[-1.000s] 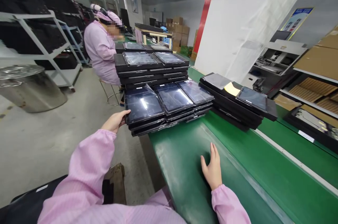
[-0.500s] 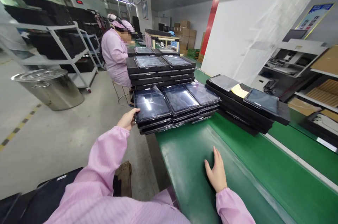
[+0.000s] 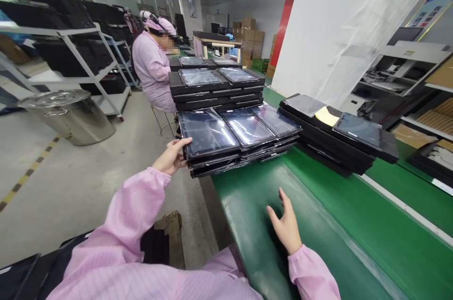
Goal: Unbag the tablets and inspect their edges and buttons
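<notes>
My left hand (image 3: 172, 156) is closed on the left edge of a dark tablet screen (image 3: 208, 134), with the thumb on top and the fingers at its side, partly hidden. This screen tops the nearest stack, and clear film covers it. Beside it lie a middle screen (image 3: 246, 126) and a right screen (image 3: 278, 120), with more layers of trays and screens below. Over the green table (image 3: 255, 196), my right hand (image 3: 286, 224) is open and holds nothing, its thumb and fingers apart.
Behind stand stacked black trays (image 3: 219, 90) with screens on top. At right, another tray stack (image 3: 325, 149) carries a yellow paper (image 3: 326, 116). A co-worker in pink (image 3: 152, 64) sits at the far left side. A steel drum (image 3: 71, 120) and a rack (image 3: 85, 62) stand on the floor.
My right hand has moved slightly left and up over the table. My left hand stays at the screen's left edge, its thumb a little further over it. The view has shifted slightly.
</notes>
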The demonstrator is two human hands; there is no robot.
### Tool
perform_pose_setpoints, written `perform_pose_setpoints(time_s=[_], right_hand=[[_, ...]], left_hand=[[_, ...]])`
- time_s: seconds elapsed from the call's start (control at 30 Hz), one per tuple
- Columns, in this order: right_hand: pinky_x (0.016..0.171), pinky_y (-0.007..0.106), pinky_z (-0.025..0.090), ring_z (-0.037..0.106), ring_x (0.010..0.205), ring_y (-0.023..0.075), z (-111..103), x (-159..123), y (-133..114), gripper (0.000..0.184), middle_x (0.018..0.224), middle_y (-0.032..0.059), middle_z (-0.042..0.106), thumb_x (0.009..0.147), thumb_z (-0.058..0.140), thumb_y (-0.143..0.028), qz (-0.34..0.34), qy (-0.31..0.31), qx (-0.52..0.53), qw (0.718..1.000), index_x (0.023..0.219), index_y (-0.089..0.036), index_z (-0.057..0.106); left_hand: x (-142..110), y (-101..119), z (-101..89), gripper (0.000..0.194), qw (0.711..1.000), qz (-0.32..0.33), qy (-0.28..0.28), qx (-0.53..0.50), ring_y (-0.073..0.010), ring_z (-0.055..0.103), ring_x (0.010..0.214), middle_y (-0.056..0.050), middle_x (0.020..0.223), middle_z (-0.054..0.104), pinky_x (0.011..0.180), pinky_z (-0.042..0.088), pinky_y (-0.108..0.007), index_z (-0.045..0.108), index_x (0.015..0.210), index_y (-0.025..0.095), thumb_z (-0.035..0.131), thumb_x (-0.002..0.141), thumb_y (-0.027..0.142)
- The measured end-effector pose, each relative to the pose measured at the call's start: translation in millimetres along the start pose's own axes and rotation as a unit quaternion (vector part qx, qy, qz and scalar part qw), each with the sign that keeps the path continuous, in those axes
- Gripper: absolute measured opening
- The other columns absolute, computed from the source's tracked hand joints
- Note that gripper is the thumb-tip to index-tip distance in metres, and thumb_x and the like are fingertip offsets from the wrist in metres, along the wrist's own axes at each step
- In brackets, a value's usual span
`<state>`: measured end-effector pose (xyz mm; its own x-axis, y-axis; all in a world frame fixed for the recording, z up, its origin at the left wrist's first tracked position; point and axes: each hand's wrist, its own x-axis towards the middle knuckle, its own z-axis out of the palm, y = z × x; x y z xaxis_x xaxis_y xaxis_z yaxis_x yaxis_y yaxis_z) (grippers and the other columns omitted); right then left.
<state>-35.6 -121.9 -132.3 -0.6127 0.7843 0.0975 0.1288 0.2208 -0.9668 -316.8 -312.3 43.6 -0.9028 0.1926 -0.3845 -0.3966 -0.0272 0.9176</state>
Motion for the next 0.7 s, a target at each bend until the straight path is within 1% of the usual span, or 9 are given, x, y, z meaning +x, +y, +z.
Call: perform_pose_setpoints(time_s=[0.1,0.17,0.23,0.3,0.37,0.5,0.57,0.63,0.7], right_hand=[[0.11,0.058,0.048,0.066,0.123,0.0365,37,-10,-32,0.08,0.132,0.0185,0.069,0.073,0.075,-0.068,0.051,-0.088,0.115,0.988,0.135,-0.02,0.062],[0.096,0.055,0.058,0.072,0.113,0.0346,57,-21,-54,0.083,0.125,0.0184,0.073,0.08,0.059,-0.082,0.079,-0.14,0.188,0.969,0.135,-0.02,0.062],[0.091,0.054,0.06,0.073,0.111,0.034,69,-33,-74,0.089,0.126,0.0175,0.074,0.08,0.045,-0.091,0.103,-0.162,0.256,0.947,0.133,-0.022,0.064],[0.093,0.053,0.059,0.071,0.114,0.034,71,-44,-93,0.082,0.126,0.0147,0.074,0.077,0.053,-0.09,0.146,-0.138,0.342,0.918,0.123,-0.024,0.07],[0.096,0.052,0.058,0.07,0.115,0.0339,66,-53,-108,0.063,0.121,0.0101,0.076,0.07,0.075,-0.077,0.2,-0.084,0.407,0.887,0.107,-0.026,0.076],[0.095,0.052,0.059,0.073,0.108,0.035,39,-62,-115,0.035,0.107,0.0058,0.081,0.063,0.089,-0.052,0.267,-0.025,0.399,0.877,0.084,-0.026,0.078],[0.092,0.055,0.06,0.074,0.102,0.0368,16,-64,-104,0.033,0.102,0.0076,0.081,0.066,0.086,-0.053,0.28,-0.033,0.366,0.887,0.083,-0.024,0.079],[0.089,0.058,0.061,0.076,0.097,0.0391,-13,-70,-85,0.038,0.098,0.0099,0.082,0.069,0.082,-0.055,0.289,-0.043,0.308,0.905,0.088,-0.023,0.08],[0.087,0.059,0.062,0.077,0.093,0.0409,-43,-79,-66,0.035,0.091,0.0107,0.082,0.073,0.077,-0.055,0.265,-0.007,0.221,0.939,0.086,-0.023,0.081]], left_hand=[[-21,-24,2.8,0.072,0.999,-0.021,-0.032,0.009,-0.0152,0.064,0.058,0.003,0.088,0.068,0.051,0.052,-0.027,0.042,0.128,0.029,0.076,0.065,0.033],[-39,-53,3.8,0.082,0.994,-0.011,-0.102,0.027,-0.022,0.074,0.087,-0.005,0.123,0.069,0.061,0.059,-0.032,0.034,0.14,0.035,0.076,0.07,0.039],[-58,-90,4.8,0.097,0.984,0.015,-0.169,0.054,-0.0288,0.07,0.116,-0.011,0.145,0.059,0.076,0.064,-0.038,0.02,0.148,0.036,0.077,0.071,0.049],[-78,-131,7.8,0.104,0.975,0.087,-0.181,0.091,-0.0313,0.059,0.134,-0.015,0.156,0.048,0.096,0.06,-0.044,0.007,0.155,0.032,0.071,0.077,0.058],[-94,-171,13.5,0.105,0.963,0.164,-0.184,0.109,-0.0289,0.05,0.144,-0.016,0.159,0.044,0.115,0.048,-0.044,-0.007,0.157,0.028,0.062,0.084,0.06],[-105,-242,22.2,0.1,0.959,0.211,-0.179,0.066,-0.0279,0.043,0.149,-0.015,0.163,0.037,0.118,0.044,-0.048,-0.021,0.157,0.028,0.046,0.09,0.061],[-95,-270,17.7,0.1,0.95,0.231,-0.188,0.097,-0.0326,0.046,0.147,-0.018,0.158,0.043,0.117,0.044,-0.054,-0.018,0.157,0.028,0.041,0.087,0.068],[-82,-289,6.5,0.079,0.935,0.233,-0.189,0.188,-0.0375,0.063,0.127,-0.017,0.13,0.065,0.107,0.051,-0.059,0.023,0.154,0.033,0.032,0.087,0.073],[-71,-297,-7.2,0.056,0.926,0.229,-0.194,0.228,-0.0398,0.072,0.104,-0.014,0.098,0.07,0.098,0.055,-0.062,0.059,0.123,0.039,0.026,0.09,0.069]])
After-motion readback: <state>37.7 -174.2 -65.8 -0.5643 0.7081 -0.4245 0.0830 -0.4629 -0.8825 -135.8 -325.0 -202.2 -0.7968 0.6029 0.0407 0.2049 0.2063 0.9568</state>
